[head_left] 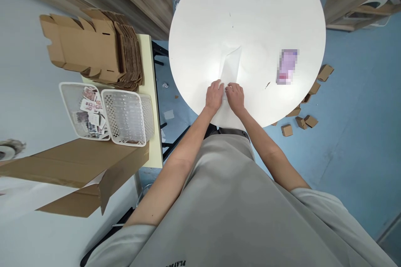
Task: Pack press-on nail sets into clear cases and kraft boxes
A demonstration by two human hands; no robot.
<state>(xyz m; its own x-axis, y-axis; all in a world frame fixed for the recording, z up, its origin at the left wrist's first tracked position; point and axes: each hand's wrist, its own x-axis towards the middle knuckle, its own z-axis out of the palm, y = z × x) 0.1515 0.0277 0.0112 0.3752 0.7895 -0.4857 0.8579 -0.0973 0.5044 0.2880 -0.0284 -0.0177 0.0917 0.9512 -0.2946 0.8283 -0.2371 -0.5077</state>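
Note:
A thin, whitish, translucent sheet [231, 66] lies on the round white table [200, 12], with a folded or lifted edge at its far end. My left hand [214, 95] is at its near left side, fingers bent and closed on the sheet's edge. Close beside it, my right hand [235, 96] has curled fingers gripping the near right part. Both thumbs point inward with a small gap between the hands. Whether the piece is a flat sheet or a bag I cannot tell. To the right on the table lies a pixelated purple and pink item [287, 66].
Left, a side table [153, 133] carries stacked flat cardboard boxes [84, 48], a white basket of small printed packets [70, 112] and a basket of clear plastic pieces [147, 112]. A large open carton [62, 160] stands nearer. Several small brown boxes [286, 130] lie on the floor right.

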